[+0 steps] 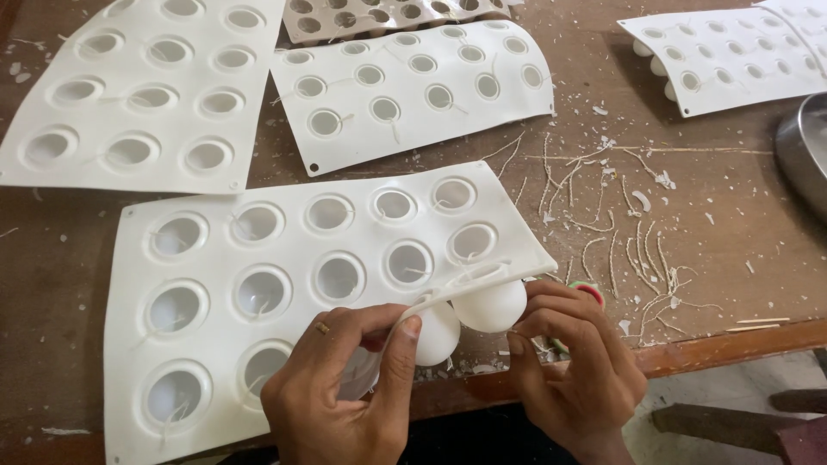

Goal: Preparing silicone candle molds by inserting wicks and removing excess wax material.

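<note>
At the near edge of a worn brown wooden counter (741,250), a person's left hand (345,387) peels up the front corner of a soft white moulding sheet (215,258), thumb on top and fingers curled beneath in a pinching grip on the flexible rim. The right hand (573,362) cups a smooth white rounded cup (491,306) bulging from the sheet's underside, its grip pressed around that dome; a second dome (438,336) shows beside it. The sheet is matte, dotted with rows of round ringed openings, thin wicks poking from several. Three similar pale sheets (146,86) lie farther back, and loose stringy wick scraps (620,241) and waxy flakes litter the scuffed surface. A metal bowl's rim (801,151) shows at right.
</note>
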